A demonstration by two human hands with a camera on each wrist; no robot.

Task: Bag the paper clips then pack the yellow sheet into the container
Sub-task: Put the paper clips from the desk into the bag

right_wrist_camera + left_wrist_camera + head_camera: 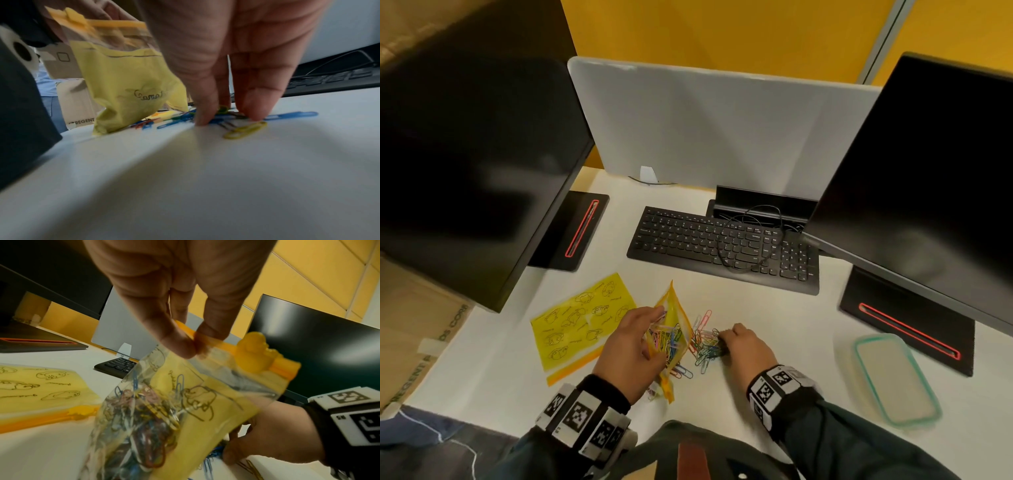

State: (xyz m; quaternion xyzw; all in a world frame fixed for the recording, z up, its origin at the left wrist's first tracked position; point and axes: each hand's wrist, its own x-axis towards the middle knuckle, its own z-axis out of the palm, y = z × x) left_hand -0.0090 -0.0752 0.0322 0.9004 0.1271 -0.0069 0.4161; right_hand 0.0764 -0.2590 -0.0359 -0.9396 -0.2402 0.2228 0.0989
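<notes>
My left hand (635, 342) holds a yellow zip bag (671, 337) upright over the desk, pinching its top edge (193, 345). Several coloured paper clips (139, 426) show through the bag's clear side. Right of the bag, a loose pile of paper clips (705, 344) lies on the white desk. My right hand (736, 339) is down on that pile, with thumb and fingertips (257, 112) closing on a few clips (226, 116). A yellow sheet (582, 322) printed with cartoon drawings lies flat to the left. The clear container (897, 380) with a teal-rimmed lid sits at the right.
A black keyboard (722, 246) with a looped cable lies behind the clips. Two dark monitors (476, 171) flank the desk on black stands (907, 329). A grey divider panel (705, 130) closes the back. A cardboard box (417, 342) stands off the left edge.
</notes>
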